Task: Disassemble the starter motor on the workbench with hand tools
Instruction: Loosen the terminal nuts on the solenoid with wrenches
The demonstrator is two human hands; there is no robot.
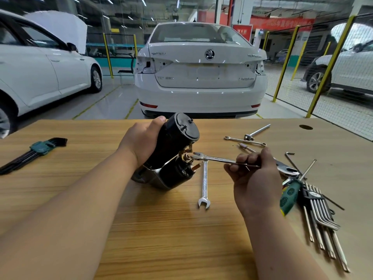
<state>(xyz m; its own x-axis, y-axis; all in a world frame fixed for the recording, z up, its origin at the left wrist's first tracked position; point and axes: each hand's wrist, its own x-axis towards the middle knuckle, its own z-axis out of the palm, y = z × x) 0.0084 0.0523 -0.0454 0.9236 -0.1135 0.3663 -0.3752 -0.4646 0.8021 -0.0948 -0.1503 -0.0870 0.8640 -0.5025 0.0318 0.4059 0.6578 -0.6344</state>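
Observation:
The black starter motor (pixel 173 142) stands tilted on the wooden workbench (pixel 161 229), its round end cap facing up and its solenoid (pixel 181 172) low at the front. My left hand (pixel 141 142) grips the motor's body from the left. My right hand (pixel 254 172) grips the handle of a chrome open-end wrench (pixel 214 158). The wrench's jaw sits on a copper terminal nut (pixel 186 157) between the motor body and the solenoid.
A second chrome wrench (pixel 204 184) lies just right of the motor. More tools lie at the right: a thin spanner (pixel 244 141), a T-handle socket driver (pixel 257 131), a green-handled screwdriver (pixel 289 196), a long hex key set (pixel 321 219). A green-holdered hex key set (pixel 34 152) lies far left.

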